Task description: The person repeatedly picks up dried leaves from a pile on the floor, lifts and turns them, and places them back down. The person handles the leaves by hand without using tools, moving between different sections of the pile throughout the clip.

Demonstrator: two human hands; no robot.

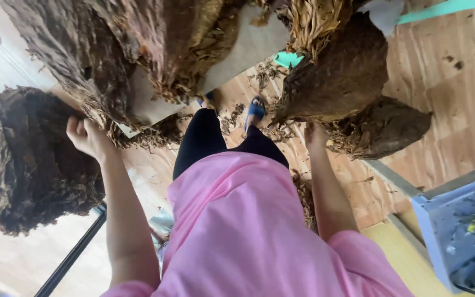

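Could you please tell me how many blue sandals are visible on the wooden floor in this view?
2: one blue sandal below the right leg on the wooden plank floor, the other blue sandal mostly hidden beside a brown dried-leaf bundle.

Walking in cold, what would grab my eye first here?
Big dark brown bundles of dried leaves crowd the upper half, hanging over a wooden floor strewn with leaf scraps. The left hand grips the edge of one bundle, while the right hand touches another bundle. Below, a bright pink shirt fills the middle.
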